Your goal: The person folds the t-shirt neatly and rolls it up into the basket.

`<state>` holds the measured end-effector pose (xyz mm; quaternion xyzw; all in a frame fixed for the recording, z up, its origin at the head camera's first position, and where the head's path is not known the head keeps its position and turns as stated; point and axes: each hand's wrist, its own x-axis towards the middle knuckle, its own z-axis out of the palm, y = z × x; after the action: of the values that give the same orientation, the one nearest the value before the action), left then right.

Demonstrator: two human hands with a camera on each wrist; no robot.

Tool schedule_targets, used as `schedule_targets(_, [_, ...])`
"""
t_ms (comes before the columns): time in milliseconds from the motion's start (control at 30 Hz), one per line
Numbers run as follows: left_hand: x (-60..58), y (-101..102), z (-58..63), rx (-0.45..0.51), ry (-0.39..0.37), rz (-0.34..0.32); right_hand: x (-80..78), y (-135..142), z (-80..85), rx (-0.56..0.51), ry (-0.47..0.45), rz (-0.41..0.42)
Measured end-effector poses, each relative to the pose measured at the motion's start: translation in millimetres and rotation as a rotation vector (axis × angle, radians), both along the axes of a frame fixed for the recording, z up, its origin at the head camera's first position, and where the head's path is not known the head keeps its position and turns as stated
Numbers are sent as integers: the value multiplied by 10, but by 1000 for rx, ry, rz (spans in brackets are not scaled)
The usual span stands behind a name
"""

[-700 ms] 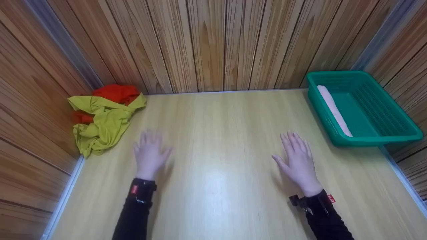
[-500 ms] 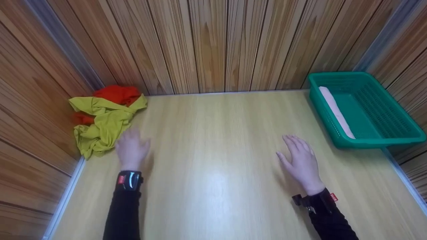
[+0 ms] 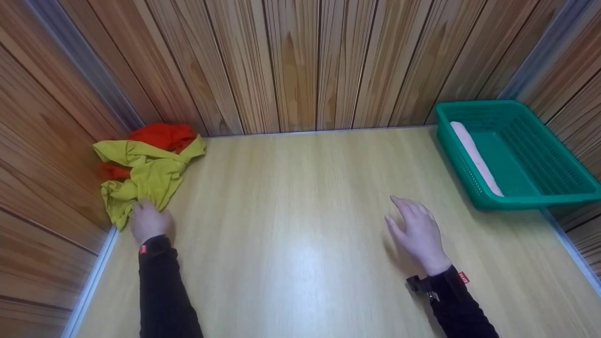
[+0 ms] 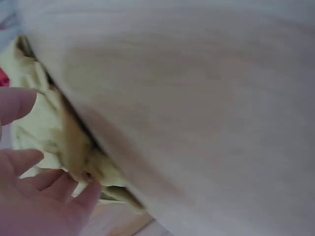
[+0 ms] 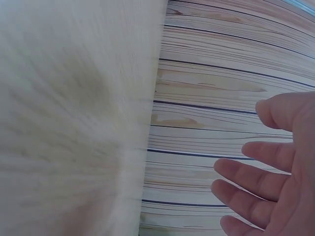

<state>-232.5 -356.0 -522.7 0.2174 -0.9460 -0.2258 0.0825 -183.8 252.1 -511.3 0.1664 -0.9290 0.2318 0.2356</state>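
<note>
A crumpled yellow-green cloth lies over a red cloth in the back left corner. My left hand is at the near edge of the yellow-green cloth. In the left wrist view its fingers are loosely bent at the cloth, and the thumb is apart from them. Whether the fingertips press on the fabric is hard to tell. My right hand hovers over the right part of the table, holding nothing. In the right wrist view its fingers are spread and relaxed.
A green plastic basket stands at the back right, with a pale pink rolled item along its left inner side. Wood-panelled walls border the wooden table at the back and on both sides.
My left hand has moved left from over the table to the near edge of the yellow-green cloth. My right hand stays in nearly the same place, its fingers slightly more bent.
</note>
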Motion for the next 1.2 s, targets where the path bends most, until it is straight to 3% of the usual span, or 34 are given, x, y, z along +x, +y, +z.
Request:
schedule_targets(233, [-7, -24, -30, -101, 14, 66, 23, -28, -15, -6, -1, 25])
schedule_targets(400, [-36, -30, -43, -104, -23, 128, 33, -34, -10, -1, -6, 33])
schedule_targets(567, [-26, -43, -62, -103, -100, 125, 50, -44, -9, 14, -15, 47])
schedule_targets(767, [4, -57, -56, -93, -108, 151, 55, -30, -7, 22, -26, 65])
schedule_targets(900, [50, -85, -31, -103, -124, 117, 66, -35, -3, 36, -50, 80])
schedule_targets(967, [50, -105, 17, -86, -88, 114, 66, -39, 2, 40, -61, 85])
schedule_targets(1033, [25, -121, 113, -47, -6, 136, 66, -43, 9, 41, -66, 88])
schedule_targets(1100, [-21, -126, 262, 10, 108, 166, 63, -52, 18, 41, -70, 90])
schedule_targets(1200, [-87, -119, 577, 82, 252, 196, 52, -85, 34, 45, -74, 96])
